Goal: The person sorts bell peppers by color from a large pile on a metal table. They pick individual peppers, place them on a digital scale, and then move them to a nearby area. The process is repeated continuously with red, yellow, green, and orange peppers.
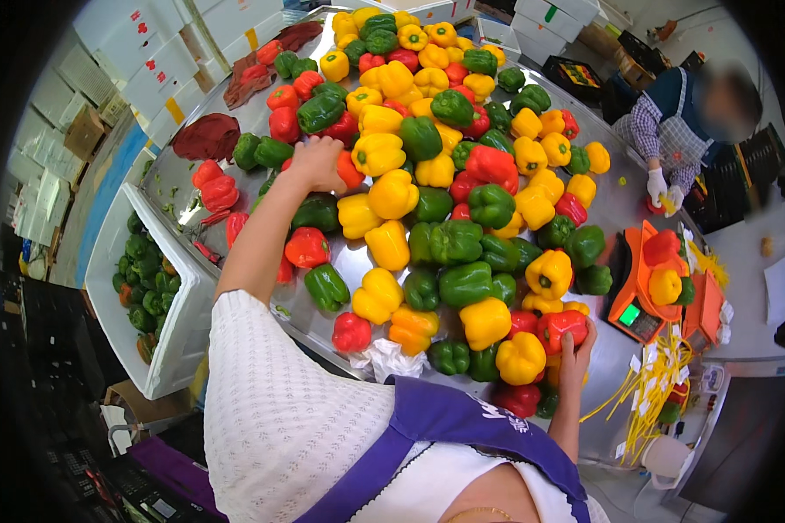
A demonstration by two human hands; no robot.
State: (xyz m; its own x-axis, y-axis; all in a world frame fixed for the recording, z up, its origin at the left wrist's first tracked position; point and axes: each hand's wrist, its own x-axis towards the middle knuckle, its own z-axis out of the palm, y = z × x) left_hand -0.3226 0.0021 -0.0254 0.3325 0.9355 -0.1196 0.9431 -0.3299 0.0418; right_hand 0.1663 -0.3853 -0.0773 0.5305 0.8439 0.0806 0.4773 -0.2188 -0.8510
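My left hand [318,164] grasps an orange pepper [350,170]; my right [576,349] grips a red pepper [561,327]. I'd lift gently, avoiding toppling neighbours.

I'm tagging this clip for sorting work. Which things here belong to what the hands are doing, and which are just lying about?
In hand:
left hand on an orange pepper
right hand on a red pepper
pepper heap
metal table

Lying about:
dark red cloth
crumpled paper
box of green peppers
stacked white boxes
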